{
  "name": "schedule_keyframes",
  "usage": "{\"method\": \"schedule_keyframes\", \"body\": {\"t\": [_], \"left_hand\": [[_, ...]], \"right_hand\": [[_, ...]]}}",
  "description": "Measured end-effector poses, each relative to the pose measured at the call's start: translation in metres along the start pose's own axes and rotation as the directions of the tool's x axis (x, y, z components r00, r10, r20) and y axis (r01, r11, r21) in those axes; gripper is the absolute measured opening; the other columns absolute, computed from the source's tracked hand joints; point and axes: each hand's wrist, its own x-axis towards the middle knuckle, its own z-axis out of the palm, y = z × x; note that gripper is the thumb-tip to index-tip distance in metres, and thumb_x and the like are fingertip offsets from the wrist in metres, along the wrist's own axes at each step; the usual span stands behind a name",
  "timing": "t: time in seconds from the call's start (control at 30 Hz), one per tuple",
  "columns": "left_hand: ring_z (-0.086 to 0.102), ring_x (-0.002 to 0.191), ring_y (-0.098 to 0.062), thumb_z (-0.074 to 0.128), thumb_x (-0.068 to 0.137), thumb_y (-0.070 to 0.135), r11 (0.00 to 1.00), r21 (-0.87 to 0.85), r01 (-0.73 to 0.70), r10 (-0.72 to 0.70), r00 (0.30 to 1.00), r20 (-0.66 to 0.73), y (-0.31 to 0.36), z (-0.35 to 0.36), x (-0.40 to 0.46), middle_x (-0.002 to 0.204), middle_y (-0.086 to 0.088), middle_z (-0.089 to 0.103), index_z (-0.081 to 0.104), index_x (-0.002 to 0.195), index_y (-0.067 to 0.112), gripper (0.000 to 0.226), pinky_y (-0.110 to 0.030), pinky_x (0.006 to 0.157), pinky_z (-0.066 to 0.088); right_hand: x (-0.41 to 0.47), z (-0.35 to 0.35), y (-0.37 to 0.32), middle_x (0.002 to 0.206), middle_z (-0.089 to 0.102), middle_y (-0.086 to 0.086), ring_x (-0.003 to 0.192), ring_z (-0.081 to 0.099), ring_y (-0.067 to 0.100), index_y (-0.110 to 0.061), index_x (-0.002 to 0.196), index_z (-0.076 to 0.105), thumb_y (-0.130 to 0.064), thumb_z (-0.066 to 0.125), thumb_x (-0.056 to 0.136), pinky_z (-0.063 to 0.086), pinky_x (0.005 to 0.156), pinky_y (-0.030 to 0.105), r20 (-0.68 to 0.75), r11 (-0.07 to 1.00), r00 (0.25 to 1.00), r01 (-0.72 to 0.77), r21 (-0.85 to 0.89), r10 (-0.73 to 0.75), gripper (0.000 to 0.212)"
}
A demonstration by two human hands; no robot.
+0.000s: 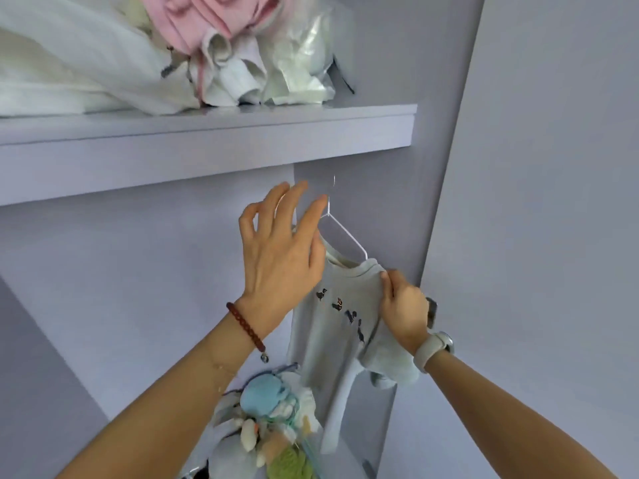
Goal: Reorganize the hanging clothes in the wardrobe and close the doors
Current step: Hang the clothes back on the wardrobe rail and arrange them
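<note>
A small pale grey-blue shirt (332, 326) with dark animal prints hangs on a thin white wire hanger (342, 233) under the wardrobe shelf (207, 133). My right hand (403, 309) pinches the shirt's right shoulder. My left hand (281, 250) is raised in front of the hanger's left side with fingers spread, and I cannot tell whether it touches the wire. The hanger's hook rises toward the shelf underside; the rail is hidden.
Folded white and pink clothes (193, 46) are piled on the shelf above. A heap of small coloured garments (273, 420) lies below the shirt. The wardrobe's side panel (432, 167) stands just right of the hanger, with a pale wall or door (553, 202) beyond.
</note>
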Motion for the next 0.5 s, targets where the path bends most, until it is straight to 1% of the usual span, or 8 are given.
{"method": "schedule_keyframes", "body": {"t": [0.07, 0.1, 0.17, 0.27, 0.37, 0.5], "left_hand": [[0.036, 0.129, -0.032, 0.050, 0.081, 0.015, 0.985, 0.163, -0.048, 0.050, 0.999, -0.008, -0.001, 0.006, 0.026, 0.134, -0.014, 0.051, 0.056, 0.122, 0.015, 0.042, -0.049, 0.103, 0.022], [0.034, 0.132, -0.035, 0.050, 0.082, 0.017, 0.970, 0.238, -0.048, 0.047, 0.999, 0.013, -0.003, 0.011, 0.035, 0.138, -0.014, 0.046, 0.054, 0.126, 0.016, 0.045, -0.053, 0.106, 0.019], [0.029, 0.135, -0.039, 0.051, 0.084, 0.022, 0.940, 0.342, -0.016, -0.004, 0.998, 0.056, -0.008, 0.021, 0.049, 0.145, -0.015, 0.037, 0.047, 0.134, 0.017, 0.050, -0.058, 0.107, 0.014], [0.020, 0.138, -0.040, 0.051, 0.087, 0.027, 0.909, 0.416, 0.031, -0.061, 0.996, 0.059, -0.015, 0.038, 0.057, 0.149, -0.015, 0.029, 0.037, 0.141, 0.019, 0.056, -0.061, 0.106, 0.009], [0.012, 0.137, -0.035, 0.049, 0.089, 0.029, 0.879, 0.475, 0.031, -0.035, 0.999, -0.001, -0.022, 0.051, 0.058, 0.149, -0.012, 0.029, 0.033, 0.142, 0.023, 0.056, -0.059, 0.106, 0.005], [0.014, 0.137, -0.033, 0.046, 0.090, 0.034, 0.840, 0.542, 0.022, 0.009, 0.998, -0.055, -0.029, 0.061, 0.057, 0.148, -0.009, 0.032, 0.032, 0.142, 0.027, 0.055, -0.058, 0.107, 0.007]], "right_hand": [[0.033, 0.007, -0.007, 0.081, 0.065, 0.021, 0.077, 0.059, 0.041, -0.002, 0.099, 0.053, -0.029, 0.030, 0.099, 0.038, 0.062, 0.037, 0.000, 1.000, 1.000, -0.016, 0.012, 0.016, 0.035], [0.048, 0.011, -0.011, 0.083, 0.065, 0.021, 0.079, 0.059, 0.042, -0.001, 0.099, 0.053, -0.029, 0.030, 0.099, 0.038, 0.064, 0.038, -0.001, 0.999, 1.000, -0.029, 0.025, 0.029, 0.036], [0.076, 0.017, -0.019, 0.087, 0.064, 0.022, 0.082, 0.058, 0.042, 0.000, 0.099, 0.052, -0.029, 0.029, 0.099, 0.037, 0.065, 0.037, 0.004, 0.997, 0.999, -0.053, 0.060, 0.053, 0.037], [0.109, 0.025, -0.026, 0.093, 0.064, 0.023, 0.088, 0.058, 0.042, 0.000, 0.099, 0.052, -0.029, 0.028, 0.100, 0.038, 0.068, 0.038, 0.019, 0.991, 0.995, -0.097, 0.094, 0.095, 0.037], [0.135, 0.034, -0.029, 0.097, 0.064, 0.023, 0.091, 0.058, 0.043, 0.000, 0.100, 0.053, -0.028, 0.028, 0.099, 0.036, 0.068, 0.037, 0.038, 0.990, 0.995, -0.101, 0.096, 0.097, 0.038], [0.146, 0.050, -0.026, 0.103, 0.064, 0.023, 0.096, 0.057, 0.042, -0.002, 0.106, 0.053, -0.028, 0.027, 0.099, 0.042, 0.076, 0.039, 0.084, 0.991, 0.990, -0.118, 0.065, 0.112, 0.038]]}}
